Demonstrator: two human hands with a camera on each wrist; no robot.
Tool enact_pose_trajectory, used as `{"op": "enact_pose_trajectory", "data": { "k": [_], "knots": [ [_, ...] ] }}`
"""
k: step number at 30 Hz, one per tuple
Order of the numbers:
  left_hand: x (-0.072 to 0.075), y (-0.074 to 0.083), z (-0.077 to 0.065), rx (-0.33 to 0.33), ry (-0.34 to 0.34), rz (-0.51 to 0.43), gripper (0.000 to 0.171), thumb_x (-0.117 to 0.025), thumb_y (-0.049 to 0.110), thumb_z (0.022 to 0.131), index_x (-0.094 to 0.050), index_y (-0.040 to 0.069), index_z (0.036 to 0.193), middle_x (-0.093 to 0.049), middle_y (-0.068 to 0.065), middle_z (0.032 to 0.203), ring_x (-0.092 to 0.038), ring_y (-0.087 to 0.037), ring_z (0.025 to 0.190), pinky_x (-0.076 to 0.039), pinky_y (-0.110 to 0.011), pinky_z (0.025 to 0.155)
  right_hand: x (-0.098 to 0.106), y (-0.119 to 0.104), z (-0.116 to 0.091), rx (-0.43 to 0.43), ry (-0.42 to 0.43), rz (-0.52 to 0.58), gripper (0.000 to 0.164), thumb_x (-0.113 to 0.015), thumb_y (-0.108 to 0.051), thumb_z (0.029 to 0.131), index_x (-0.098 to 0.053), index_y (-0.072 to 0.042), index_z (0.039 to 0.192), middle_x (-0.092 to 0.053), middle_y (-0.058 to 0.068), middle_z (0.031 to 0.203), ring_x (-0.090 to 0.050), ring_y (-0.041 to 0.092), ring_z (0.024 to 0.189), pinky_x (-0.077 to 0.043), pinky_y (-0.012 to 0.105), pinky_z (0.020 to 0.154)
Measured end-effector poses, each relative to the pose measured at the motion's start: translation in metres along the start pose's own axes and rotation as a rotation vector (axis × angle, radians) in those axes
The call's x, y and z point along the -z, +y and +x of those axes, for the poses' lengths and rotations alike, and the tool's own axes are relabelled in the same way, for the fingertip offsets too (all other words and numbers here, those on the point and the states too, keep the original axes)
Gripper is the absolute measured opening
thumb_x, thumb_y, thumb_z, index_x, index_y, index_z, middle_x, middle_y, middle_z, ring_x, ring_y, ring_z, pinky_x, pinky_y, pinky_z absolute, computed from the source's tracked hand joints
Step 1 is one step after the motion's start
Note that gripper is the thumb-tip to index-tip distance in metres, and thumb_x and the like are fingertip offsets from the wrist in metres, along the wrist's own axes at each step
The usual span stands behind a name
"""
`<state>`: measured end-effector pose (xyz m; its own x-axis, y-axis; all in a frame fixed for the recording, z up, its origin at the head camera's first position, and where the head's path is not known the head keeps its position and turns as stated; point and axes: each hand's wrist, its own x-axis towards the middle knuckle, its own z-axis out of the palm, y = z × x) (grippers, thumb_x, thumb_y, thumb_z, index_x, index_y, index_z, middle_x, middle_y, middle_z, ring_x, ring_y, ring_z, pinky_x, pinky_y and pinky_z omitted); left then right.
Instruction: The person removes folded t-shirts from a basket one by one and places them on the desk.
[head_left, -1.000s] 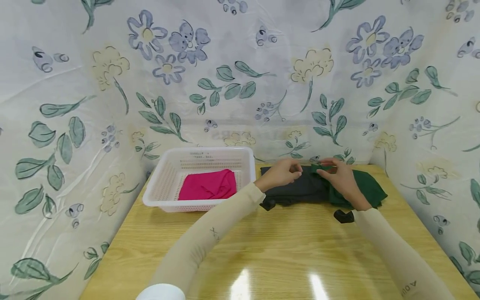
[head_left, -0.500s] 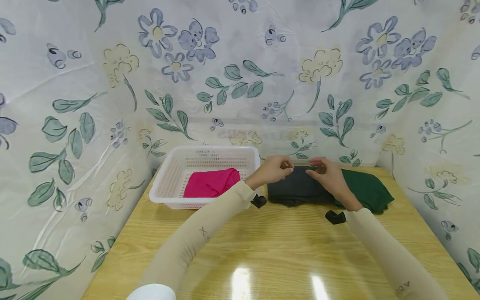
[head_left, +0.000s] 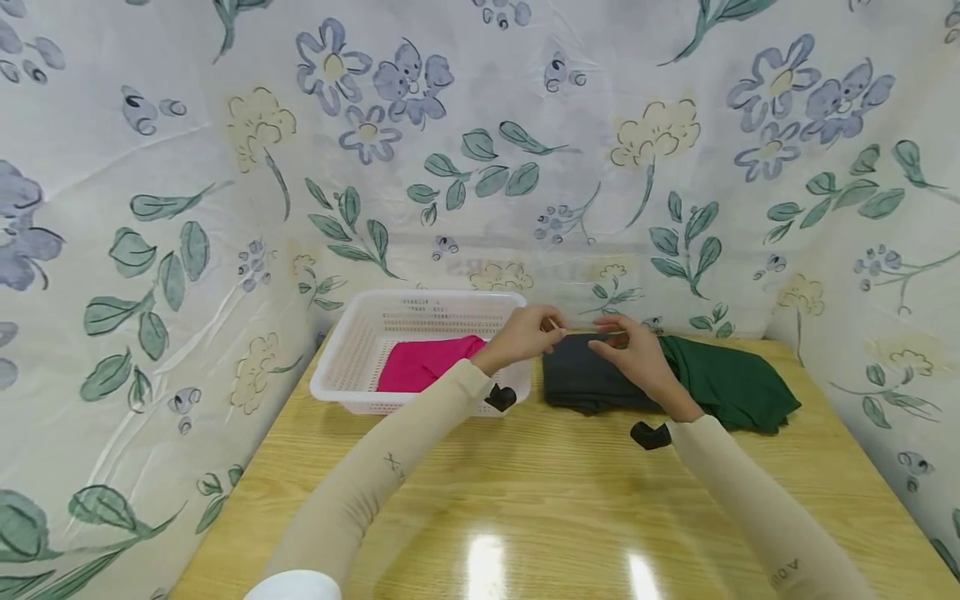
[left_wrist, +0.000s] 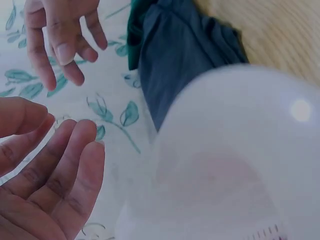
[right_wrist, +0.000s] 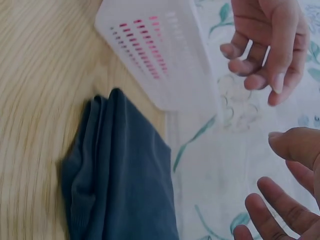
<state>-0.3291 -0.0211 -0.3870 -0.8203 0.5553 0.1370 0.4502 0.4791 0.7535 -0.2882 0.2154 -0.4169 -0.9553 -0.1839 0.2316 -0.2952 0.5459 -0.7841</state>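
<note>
My left hand (head_left: 525, 335) hovers over the right rim of a white plastic basket (head_left: 330, 358), fingers loosely bent, holding nothing. Inside the basket lies a folded pink cloth (head_left: 420, 365). Above a folded dark grey cloth (head_left: 592, 379) is my right hand (head_left: 637, 357), with thumb and fingers spread apart and nothing between them. A green cloth (head_left: 738, 383) lies to the right, against the grey one. In the right wrist view the grey cloth (right_wrist: 132, 175) shows stacked folds, and a gap separates both hands. The left wrist view has the basket wall (left_wrist: 235, 125) close beside the left hand.
A wooden table (head_left: 525, 492) carries everything, its front part glossy with reflections. Flower-printed sheeting (head_left: 570, 183) stands behind the table and along both sides. Black camera mounts (head_left: 651, 435) hang below the wrists.
Both hands have moved left, away from the green cloth, whose corner was at my right fingers a second ago. The head view has turned slightly left.
</note>
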Motion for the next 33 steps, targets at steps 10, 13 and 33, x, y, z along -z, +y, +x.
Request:
{"op": "enact_pose_trajectory", "data": {
  "k": [10,13,33],
  "knots": [
    [0.019,-0.011,-0.009,0.023,0.016,-0.006,0.019,-0.062,0.02,0.104,-0.072,0.007,0.115,-0.073,-0.007,0.094,-0.071,-0.021,0.075,-0.059,-0.031,0.065,-0.024,-0.013,0.009,0.025,-0.037,0.061,0.047,-0.072,-0.027,0.1,-0.058,-0.01,0.141,-0.062,0.018,0.134,-0.065,0.035,0.11,-0.056,0.051,0.088],
    [0.023,-0.015,-0.011,0.043,0.027,-0.027,0.021,-0.061,0.019,0.105,-0.072,0.004,0.116,-0.072,-0.008,0.094,-0.071,-0.024,0.076,-0.06,-0.038,0.068,-0.032,-0.02,0.011,0.023,-0.049,0.061,0.047,-0.072,-0.027,0.1,-0.058,-0.01,0.141,-0.063,0.016,0.133,-0.065,0.035,0.11,-0.056,0.051,0.089],
    [0.061,-0.044,-0.033,0.135,0.143,0.006,0.017,-0.063,0.015,0.103,-0.073,0.004,0.111,-0.074,-0.013,0.097,-0.072,-0.029,0.078,-0.061,-0.042,0.069,-0.075,-0.053,0.025,0.1,-0.087,0.127,0.043,-0.073,-0.018,0.099,-0.061,-0.006,0.139,-0.067,0.016,0.126,-0.069,0.03,0.102,-0.058,0.046,0.085]
  ]
}}
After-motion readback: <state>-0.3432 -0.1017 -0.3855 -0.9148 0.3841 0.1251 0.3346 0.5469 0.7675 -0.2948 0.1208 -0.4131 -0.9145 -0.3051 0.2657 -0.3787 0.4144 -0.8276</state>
